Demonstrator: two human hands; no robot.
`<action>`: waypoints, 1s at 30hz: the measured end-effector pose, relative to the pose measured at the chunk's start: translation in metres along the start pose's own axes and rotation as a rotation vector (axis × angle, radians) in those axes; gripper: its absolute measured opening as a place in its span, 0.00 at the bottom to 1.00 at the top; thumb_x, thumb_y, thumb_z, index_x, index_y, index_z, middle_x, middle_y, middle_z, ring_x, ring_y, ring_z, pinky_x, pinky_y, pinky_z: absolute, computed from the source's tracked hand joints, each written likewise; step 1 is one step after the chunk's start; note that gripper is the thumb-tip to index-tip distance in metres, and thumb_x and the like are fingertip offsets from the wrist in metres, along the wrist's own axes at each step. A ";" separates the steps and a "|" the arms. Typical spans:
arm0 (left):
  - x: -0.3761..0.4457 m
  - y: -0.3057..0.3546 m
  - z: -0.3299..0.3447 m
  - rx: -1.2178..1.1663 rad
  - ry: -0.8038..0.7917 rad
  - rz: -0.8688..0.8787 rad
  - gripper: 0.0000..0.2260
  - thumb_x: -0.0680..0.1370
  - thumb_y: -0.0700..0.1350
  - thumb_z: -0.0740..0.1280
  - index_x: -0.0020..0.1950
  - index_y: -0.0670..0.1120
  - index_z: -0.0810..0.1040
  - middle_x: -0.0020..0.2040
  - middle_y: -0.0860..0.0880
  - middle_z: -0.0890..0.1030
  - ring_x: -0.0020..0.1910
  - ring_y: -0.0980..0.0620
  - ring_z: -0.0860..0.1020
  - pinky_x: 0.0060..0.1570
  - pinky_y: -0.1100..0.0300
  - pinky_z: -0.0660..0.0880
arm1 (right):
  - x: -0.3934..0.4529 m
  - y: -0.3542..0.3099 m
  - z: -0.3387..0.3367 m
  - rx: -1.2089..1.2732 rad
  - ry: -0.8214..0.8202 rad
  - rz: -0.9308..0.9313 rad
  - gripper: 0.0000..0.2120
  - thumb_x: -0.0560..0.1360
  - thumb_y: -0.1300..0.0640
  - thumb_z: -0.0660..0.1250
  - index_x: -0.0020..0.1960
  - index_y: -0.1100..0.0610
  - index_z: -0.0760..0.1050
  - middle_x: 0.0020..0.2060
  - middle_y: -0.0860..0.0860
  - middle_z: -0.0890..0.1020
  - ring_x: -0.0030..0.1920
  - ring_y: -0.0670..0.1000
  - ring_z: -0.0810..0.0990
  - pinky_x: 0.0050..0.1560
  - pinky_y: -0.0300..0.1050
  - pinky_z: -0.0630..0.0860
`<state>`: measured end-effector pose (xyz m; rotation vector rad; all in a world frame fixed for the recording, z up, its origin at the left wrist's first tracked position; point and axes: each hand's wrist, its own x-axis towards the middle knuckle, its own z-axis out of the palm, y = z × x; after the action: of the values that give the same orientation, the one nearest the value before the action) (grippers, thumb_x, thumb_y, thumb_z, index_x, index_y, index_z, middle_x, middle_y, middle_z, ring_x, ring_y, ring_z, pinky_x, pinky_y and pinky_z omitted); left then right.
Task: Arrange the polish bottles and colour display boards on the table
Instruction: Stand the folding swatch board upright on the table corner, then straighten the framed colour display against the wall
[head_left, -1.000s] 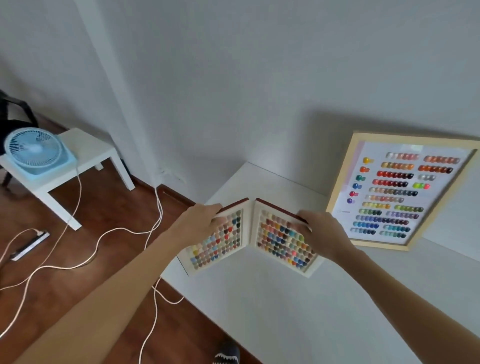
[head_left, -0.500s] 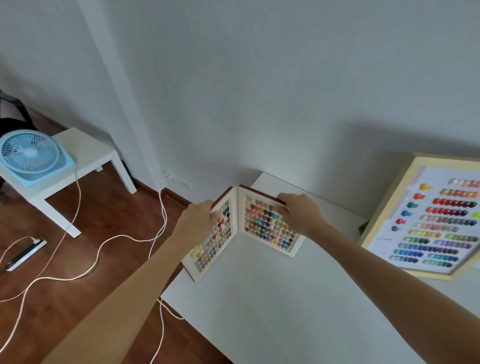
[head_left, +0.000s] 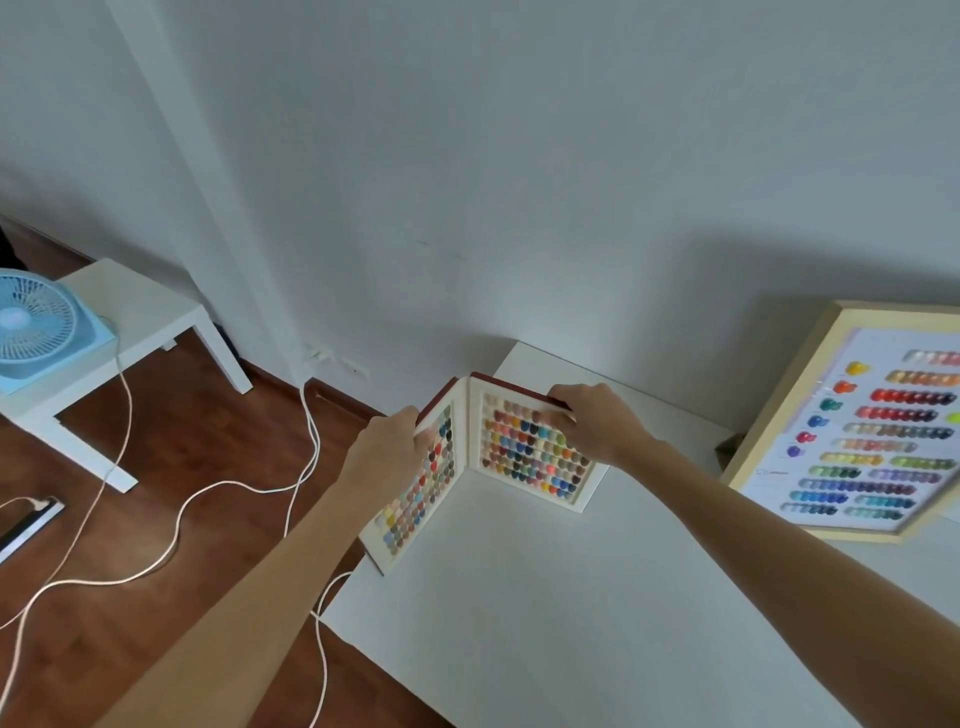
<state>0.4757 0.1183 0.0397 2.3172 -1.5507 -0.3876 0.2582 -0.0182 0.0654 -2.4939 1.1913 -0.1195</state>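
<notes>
A folding colour display book (head_left: 524, 457) with two white panels of small coloured swatches and a red spine stands upright, opened in a V, at the far left corner of the white table (head_left: 545, 613). My left hand (head_left: 389, 447) grips the top edge of the left panel. My right hand (head_left: 592, 421) grips the top edge of the right panel. A large wooden-framed colour board (head_left: 862, 431) leans against the wall on the table's right side. No polish bottles are in view.
A small white side table (head_left: 140, 322) at the left carries a light blue fan (head_left: 36, 327). White cables (head_left: 176, 525) trail over the wooden floor beside a power strip (head_left: 26, 525). The table's left edge runs close to the book.
Both hands have carried the book away from me toward the wall corner, and the two panels have folded closer together. The view has shifted left, so the framed board sits further right.
</notes>
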 end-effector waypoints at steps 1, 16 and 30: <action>-0.001 0.001 -0.001 -0.002 -0.010 -0.003 0.09 0.81 0.52 0.58 0.48 0.48 0.69 0.48 0.47 0.83 0.33 0.54 0.79 0.27 0.68 0.71 | -0.001 0.000 -0.001 -0.001 -0.009 0.001 0.12 0.79 0.51 0.60 0.58 0.56 0.74 0.44 0.50 0.81 0.37 0.49 0.77 0.36 0.37 0.70; -0.015 0.130 -0.015 -0.012 0.228 0.164 0.22 0.78 0.54 0.63 0.69 0.46 0.66 0.66 0.45 0.75 0.63 0.44 0.75 0.60 0.51 0.74 | -0.071 0.061 -0.051 0.135 0.265 0.044 0.17 0.78 0.48 0.61 0.64 0.54 0.72 0.61 0.53 0.79 0.58 0.54 0.78 0.60 0.50 0.75; -0.040 0.337 0.099 -0.271 0.160 0.316 0.21 0.79 0.46 0.65 0.70 0.42 0.67 0.66 0.41 0.75 0.65 0.43 0.73 0.61 0.54 0.71 | -0.228 0.258 -0.121 0.145 0.468 0.159 0.13 0.77 0.55 0.65 0.60 0.57 0.77 0.55 0.54 0.83 0.50 0.52 0.83 0.51 0.41 0.75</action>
<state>0.1382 0.0241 0.0904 1.8176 -1.6364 -0.3028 -0.1051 -0.0276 0.1020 -2.2995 1.4916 -0.7517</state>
